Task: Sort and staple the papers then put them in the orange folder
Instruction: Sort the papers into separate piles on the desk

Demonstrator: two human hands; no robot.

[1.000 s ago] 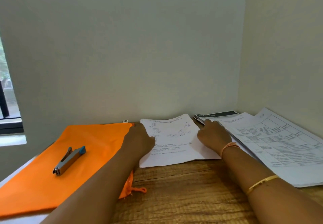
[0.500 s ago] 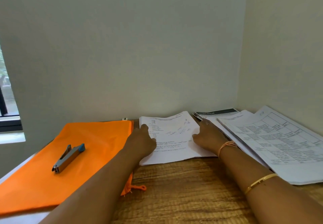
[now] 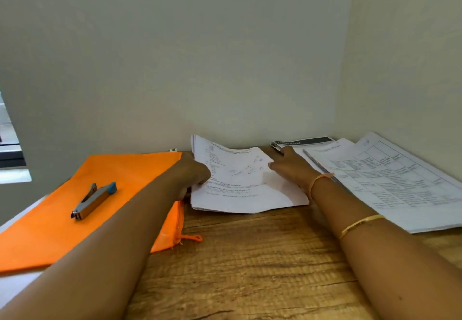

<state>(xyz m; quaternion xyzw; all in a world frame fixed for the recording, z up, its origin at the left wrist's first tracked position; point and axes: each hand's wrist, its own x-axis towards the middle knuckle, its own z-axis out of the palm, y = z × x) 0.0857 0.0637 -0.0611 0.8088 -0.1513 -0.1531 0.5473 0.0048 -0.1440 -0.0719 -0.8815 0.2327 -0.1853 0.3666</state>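
Observation:
A small stack of printed papers [image 3: 240, 184] lies on the wooden desk [image 3: 250, 264] by the back wall. My left hand [image 3: 192, 172] grips the stack's left edge and lifts that side off the desk. On the stack's right side rests my right hand [image 3: 290, 167], fingers spread flat. The orange zip folder [image 3: 82, 209] lies flat to the left. A grey stapler with a blue end [image 3: 93, 201] sits on top of it. A larger spread of printed sheets [image 3: 390, 182] with tables lies at the right.
A booklet with a black header [image 3: 303, 141] peeks out behind the right papers. Walls close the desk at the back and right. A window [image 3: 8, 144] is at the far left. The folder's zip pull [image 3: 191, 238] hangs onto the desk.
My left hand has curled round the left edge of the small stack and raised it, so the sheets now bend upward at the back left. My right hand stays on them.

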